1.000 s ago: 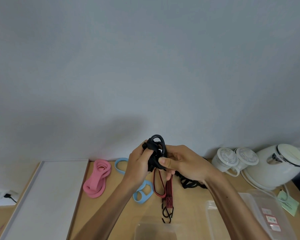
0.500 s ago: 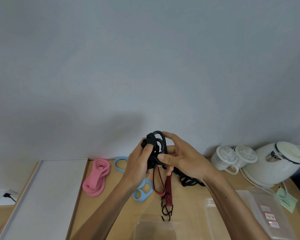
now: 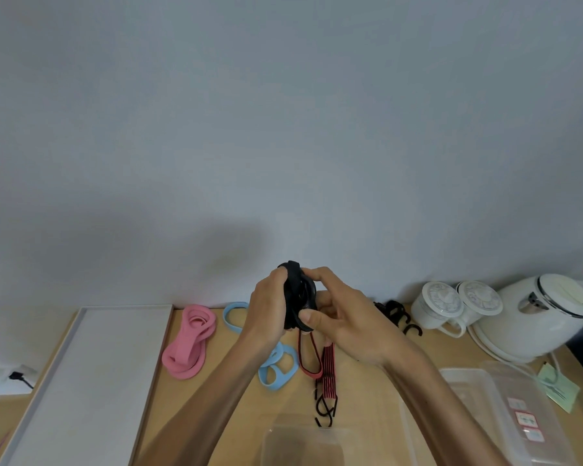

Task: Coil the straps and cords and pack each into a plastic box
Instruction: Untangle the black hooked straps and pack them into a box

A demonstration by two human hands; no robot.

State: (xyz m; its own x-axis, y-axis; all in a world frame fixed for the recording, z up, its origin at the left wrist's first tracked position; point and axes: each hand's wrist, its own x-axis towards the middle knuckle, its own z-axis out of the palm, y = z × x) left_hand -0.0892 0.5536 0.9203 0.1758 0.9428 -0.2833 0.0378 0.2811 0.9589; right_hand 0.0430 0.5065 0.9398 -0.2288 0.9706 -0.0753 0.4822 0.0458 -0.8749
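txt: none legible | stickers [image 3: 524, 418] on box lid [image 3: 505, 381], green slip [image 3: 561, 390]: too blurry

Dimmish, soft, even light, no glare. A broad diffuse shadow falls on the wall [image 3: 283, 129] above the desk's [image 3: 364, 415] far edge. Wide-angle bending toward frame edges. Overall slightly soft.

The wooden table [image 3: 360, 398] spans the lower frame: a white tray [image 3: 81, 381] at lower left, then a pink strap [image 3: 189, 344], blue strap [image 3: 278, 371] and red-black hooked cord [image 3: 329, 368] toward centre. At right stand two lidded cups [image 3: 441, 306] and a kettle [image 3: 539, 317], with clear plastic boxes [image 3: 505, 415] below them.
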